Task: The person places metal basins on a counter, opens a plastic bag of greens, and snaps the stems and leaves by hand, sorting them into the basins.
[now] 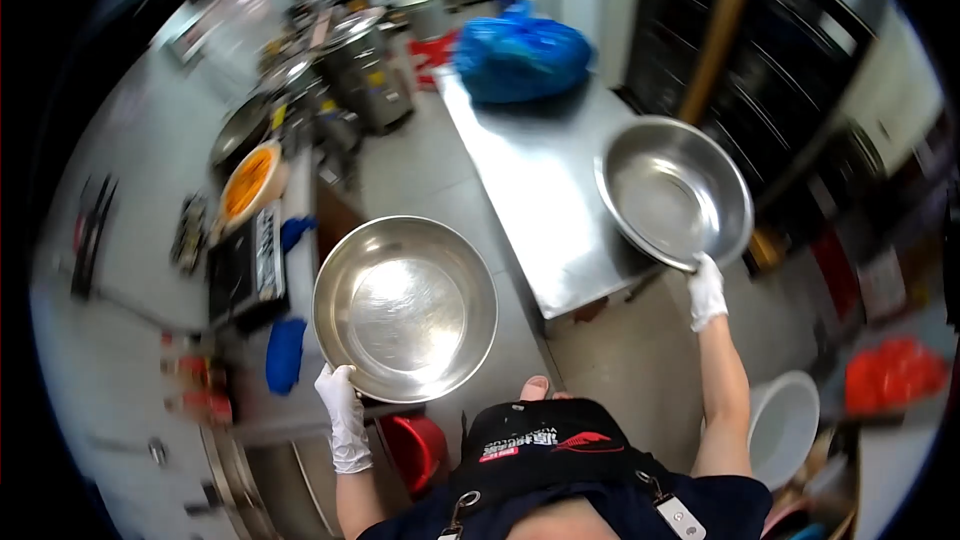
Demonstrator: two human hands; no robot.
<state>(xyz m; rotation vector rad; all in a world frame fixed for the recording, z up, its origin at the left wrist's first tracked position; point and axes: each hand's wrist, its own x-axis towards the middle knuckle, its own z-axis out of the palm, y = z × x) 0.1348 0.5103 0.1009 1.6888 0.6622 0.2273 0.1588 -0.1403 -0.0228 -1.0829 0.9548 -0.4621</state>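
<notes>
Head view: white-gloved left hand [343, 415], fingers curled on its rim, holds a wide round steel basin [405, 310] beside the rectangular steel table [535, 195]; white-gloved right hand [707, 290] likewise grips a deep steel bowl [665, 185], table contact unclear; firm grips best steady both.

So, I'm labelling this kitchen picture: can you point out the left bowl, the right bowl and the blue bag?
Left bowl [405, 310]: head view, inner bottom.
Right bowl [668, 194]: head view, inner bottom.
Blue bag [524, 59]: head view, middle of its bulge.
</notes>
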